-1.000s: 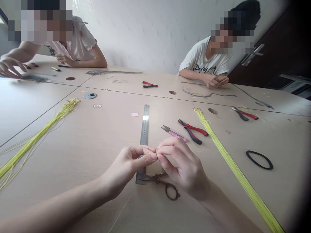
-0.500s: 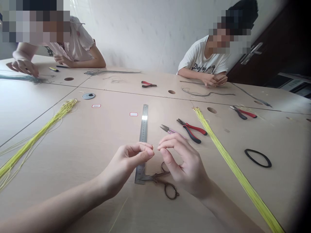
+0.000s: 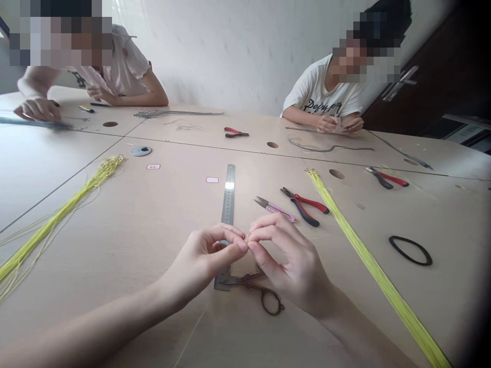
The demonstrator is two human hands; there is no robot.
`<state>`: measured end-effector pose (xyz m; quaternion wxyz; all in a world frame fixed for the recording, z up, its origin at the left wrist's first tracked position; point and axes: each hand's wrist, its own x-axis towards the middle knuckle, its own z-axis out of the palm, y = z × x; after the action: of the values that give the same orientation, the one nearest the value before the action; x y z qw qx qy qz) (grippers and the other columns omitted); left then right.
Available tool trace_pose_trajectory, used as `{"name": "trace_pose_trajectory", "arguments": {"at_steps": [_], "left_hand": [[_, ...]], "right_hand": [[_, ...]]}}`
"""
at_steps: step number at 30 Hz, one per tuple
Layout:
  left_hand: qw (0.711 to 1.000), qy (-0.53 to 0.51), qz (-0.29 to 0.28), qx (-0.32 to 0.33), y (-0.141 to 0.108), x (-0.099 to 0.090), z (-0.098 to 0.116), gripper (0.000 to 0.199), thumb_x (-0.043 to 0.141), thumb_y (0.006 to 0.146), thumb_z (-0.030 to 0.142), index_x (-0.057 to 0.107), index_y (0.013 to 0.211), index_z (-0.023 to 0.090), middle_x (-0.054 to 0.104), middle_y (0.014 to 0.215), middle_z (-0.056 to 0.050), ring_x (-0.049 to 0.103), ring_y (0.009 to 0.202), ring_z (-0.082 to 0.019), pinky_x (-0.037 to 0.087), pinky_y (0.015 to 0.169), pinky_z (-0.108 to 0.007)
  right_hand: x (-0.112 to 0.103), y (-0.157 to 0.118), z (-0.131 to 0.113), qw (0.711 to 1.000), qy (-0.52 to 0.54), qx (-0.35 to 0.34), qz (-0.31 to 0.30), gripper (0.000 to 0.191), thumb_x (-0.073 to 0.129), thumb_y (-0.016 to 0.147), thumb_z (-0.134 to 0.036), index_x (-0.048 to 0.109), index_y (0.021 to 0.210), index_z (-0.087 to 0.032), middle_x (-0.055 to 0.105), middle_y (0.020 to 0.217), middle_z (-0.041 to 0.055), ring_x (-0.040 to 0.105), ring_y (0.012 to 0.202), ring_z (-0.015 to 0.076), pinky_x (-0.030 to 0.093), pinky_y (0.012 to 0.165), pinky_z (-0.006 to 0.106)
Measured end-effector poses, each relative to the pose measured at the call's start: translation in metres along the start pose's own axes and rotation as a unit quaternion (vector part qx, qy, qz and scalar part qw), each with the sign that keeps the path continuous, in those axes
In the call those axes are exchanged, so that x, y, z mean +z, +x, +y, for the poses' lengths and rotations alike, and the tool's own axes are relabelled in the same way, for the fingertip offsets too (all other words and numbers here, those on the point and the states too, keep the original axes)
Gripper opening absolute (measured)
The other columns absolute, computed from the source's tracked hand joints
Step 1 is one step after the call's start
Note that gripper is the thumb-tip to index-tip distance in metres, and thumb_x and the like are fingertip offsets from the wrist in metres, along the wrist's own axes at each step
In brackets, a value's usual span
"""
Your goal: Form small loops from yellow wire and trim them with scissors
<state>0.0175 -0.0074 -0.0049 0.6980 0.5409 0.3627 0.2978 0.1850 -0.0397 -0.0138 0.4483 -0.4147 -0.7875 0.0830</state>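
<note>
Between thumb and forefinger, my left hand [image 3: 209, 258] pinches a small gold ring-like piece [image 3: 246, 237]. My right hand [image 3: 293, 263] has its fingertips closed at the right side of the same piece, touching or nearly touching my left fingertips. Below both hands lie a steel ruler [image 3: 229, 197] and dark metal scissors [image 3: 251, 281], partly hidden by the hands. A thin yellow thread [image 3: 191, 335] runs along the table below my left wrist. Pink-handled snips [image 3: 274, 208] lie just beyond my right hand.
Red-and-black pliers [image 3: 305, 204], a black oval ring [image 3: 410, 250] and a yellow cord bundle [image 3: 364, 255] lie right. Another yellow bundle [image 3: 57, 217] lies left. Small labels and a grey disc [image 3: 141, 151] are farther back. Two people work across the table [image 3: 153, 204].
My right fingertips have come left to meet my left fingertips at the small gold piece. The person at the back left has moved a hand slightly; the person at the right has spread their hands slightly.
</note>
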Motion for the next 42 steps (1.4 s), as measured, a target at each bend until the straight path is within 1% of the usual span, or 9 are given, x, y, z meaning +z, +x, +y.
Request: {"name": "trace_pose_trajectory", "arguments": {"at_steps": [8, 16, 23, 30, 33, 34, 36, 39, 42], "left_hand": [[0.999, 0.041, -0.005, 0.034, -0.003, -0.001, 0.0, 0.023, 0.059, 0.083, 0.035, 0.058, 0.067, 0.019, 0.056, 0.089, -0.002, 0.053, 0.087, -0.019, 0.039, 0.08, -0.031], [0.998, 0.056, 0.021, 0.019, 0.001, -0.003, -0.003, 0.023, 0.063, 0.079, 0.038, 0.07, 0.069, 0.018, 0.057, 0.094, -0.006, 0.054, 0.095, -0.022, 0.039, 0.086, -0.033], [0.999, 0.038, 0.036, 0.015, 0.003, -0.002, -0.003, 0.022, 0.066, 0.075, 0.036, 0.071, 0.068, 0.016, 0.057, 0.092, -0.006, 0.053, 0.088, -0.019, 0.04, 0.08, -0.03], [0.999, 0.017, 0.029, 0.017, 0.002, -0.003, -0.003, 0.02, 0.065, 0.077, 0.035, 0.066, 0.067, 0.018, 0.053, 0.09, -0.002, 0.05, 0.081, -0.016, 0.038, 0.072, -0.028], [0.998, 0.017, 0.047, 0.03, 0.001, -0.004, -0.003, 0.019, 0.065, 0.077, 0.034, 0.064, 0.065, 0.019, 0.052, 0.089, -0.001, 0.047, 0.081, -0.015, 0.037, 0.07, -0.027], [0.998, 0.016, 0.058, 0.035, 0.0, -0.004, -0.003, 0.019, 0.065, 0.077, 0.033, 0.064, 0.064, 0.019, 0.052, 0.09, -0.001, 0.047, 0.082, -0.015, 0.037, 0.071, -0.026], [0.996, 0.011, 0.077, 0.049, -0.001, -0.005, -0.002, 0.019, 0.066, 0.077, 0.031, 0.063, 0.062, 0.019, 0.052, 0.09, -0.001, 0.047, 0.085, -0.016, 0.038, 0.073, -0.026], [0.993, -0.002, 0.093, 0.074, -0.002, -0.005, -0.002, 0.02, 0.065, 0.078, 0.028, 0.063, 0.06, 0.02, 0.052, 0.086, -0.001, 0.047, 0.09, -0.016, 0.037, 0.077, -0.025], [0.989, -0.022, 0.103, 0.099, -0.003, -0.005, -0.002, 0.02, 0.066, 0.079, 0.027, 0.064, 0.06, 0.021, 0.052, 0.083, -0.001, 0.046, 0.091, -0.015, 0.037, 0.077, -0.024]], "right_hand": [[-0.002, 0.004, -0.003, 0.997, -0.061, -0.04, -0.022, 0.014, 0.047, 0.09, -0.01, 0.055, 0.087, -0.02, 0.058, 0.086, 0.0054, 0.057, 0.081, 0.0177, 0.05, 0.071, 0.034], [-0.002, 0.004, -0.001, 0.988, -0.138, -0.068, -0.016, 0.013, 0.048, 0.09, -0.008, 0.055, 0.087, -0.019, 0.061, 0.085, 0.0053, 0.055, 0.077, 0.0172, 0.044, 0.07, 0.036], [-0.003, 0.002, 0.002, 0.982, -0.158, -0.098, -0.025, 0.012, 0.05, 0.089, -0.005, 0.055, 0.089, -0.017, 0.062, 0.087, 0.007, 0.054, 0.085, 0.0189, 0.043, 0.076, 0.039], [-0.005, 0.003, 0.002, 0.985, -0.139, -0.099, -0.009, 0.012, 0.051, 0.088, -0.006, 0.056, 0.09, -0.017, 0.061, 0.087, 0.0065, 0.055, 0.082, 0.0179, 0.045, 0.075, 0.038], [-0.009, 0.004, 0.003, 0.995, -0.09, -0.041, -0.012, 0.008, 0.055, 0.087, -0.01, 0.057, 0.091, -0.017, 0.059, 0.089, 0.0061, 0.057, 0.085, 0.0172, 0.046, 0.077, 0.035], [-0.012, 0.005, 0.003, 0.997, -0.074, -0.005, -0.038, 0.005, 0.056, 0.087, -0.014, 0.058, 0.089, -0.018, 0.059, 0.088, 0.0048, 0.057, 0.084, 0.0165, 0.047, 0.076, 0.034], [-0.019, 0.005, 0.002, 0.984, -0.06, 0.097, -0.136, 0.001, 0.059, 0.086, -0.02, 0.059, 0.085, -0.02, 0.059, 0.085, 0.0013, 0.058, 0.079, 0.0152, 0.047, 0.071, 0.031], [-0.028, 0.005, 0.0, 0.918, -0.066, 0.259, -0.294, 0.005, 0.064, 0.079, -0.026, 0.06, 0.081, -0.023, 0.06, 0.084, -0.0021, 0.058, 0.075, 0.015, 0.044, 0.065, 0.029], [-0.032, 0.003, 0.0, 0.869, -0.051, 0.329, -0.367, 0.014, 0.066, 0.07, -0.021, 0.059, 0.081, -0.025, 0.059, 0.087, -0.0037, 0.057, 0.079, 0.0153, 0.043, 0.065, 0.028]]}}
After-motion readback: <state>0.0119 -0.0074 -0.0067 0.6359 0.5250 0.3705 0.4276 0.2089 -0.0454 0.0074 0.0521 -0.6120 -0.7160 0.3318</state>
